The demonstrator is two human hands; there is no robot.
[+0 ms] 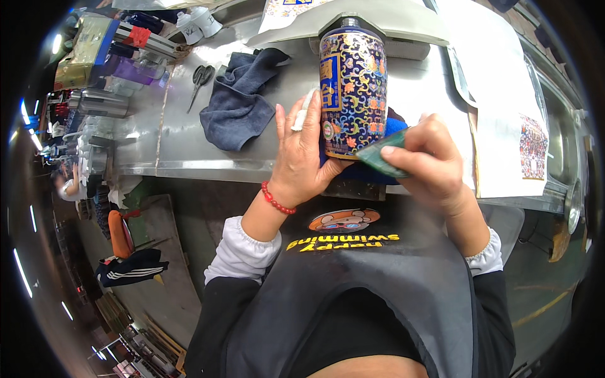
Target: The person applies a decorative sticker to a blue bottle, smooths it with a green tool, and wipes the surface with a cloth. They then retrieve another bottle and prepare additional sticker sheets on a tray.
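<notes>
A dark blue bottle (354, 94) with a colourful floral pattern lies on the bench, its neck pointing away from me. My left hand (301, 148) holds it steady, the fingers long against its left side and the thumb at its base. White tape wraps one of those fingers. In my right hand (433, 157), slightly blurred, a green flat scraper (382, 155) is pinched between thumb and fingers, its edge at the bottle's lower right corner. Bright blue cloth (396, 128) shows beneath the bottle.
Left of the bottle lie a crumpled grey-blue towel (242, 97) and black scissors (201, 82). Printed white sheets (504, 126) cover the metal bench (189, 142) at right. A steel flask (101, 102) and purple bottle (130, 69) stand at far left. The bench's front edge is near my wrists.
</notes>
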